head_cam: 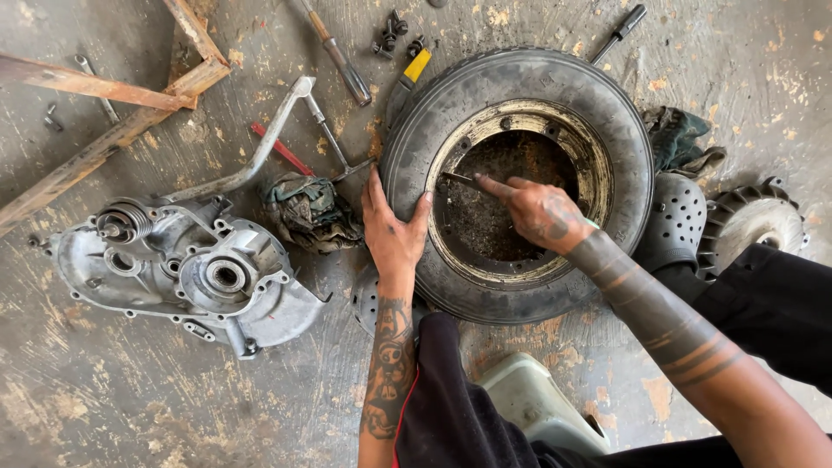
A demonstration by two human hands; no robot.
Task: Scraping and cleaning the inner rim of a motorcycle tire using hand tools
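Two hands on tyre, frame centre. Left hand flat, fingers spread on sidewall, steadying it. Right hand closed round thin tool, tip at rim edge. Engine casing lower left; rag beside left hand.

1 view only, head-worn camera, so no overlap with other view. Looks almost straight down at concrete floor from above person's lap. Close range: forearms enter from bottom edge, left hand and right hand near frame centre. Tyre sits centre-right, slightly above middle. Engine casing at left, metal frame cut by top-left corner. Person's dark trousers fill lower right. Far edge of floor at top.
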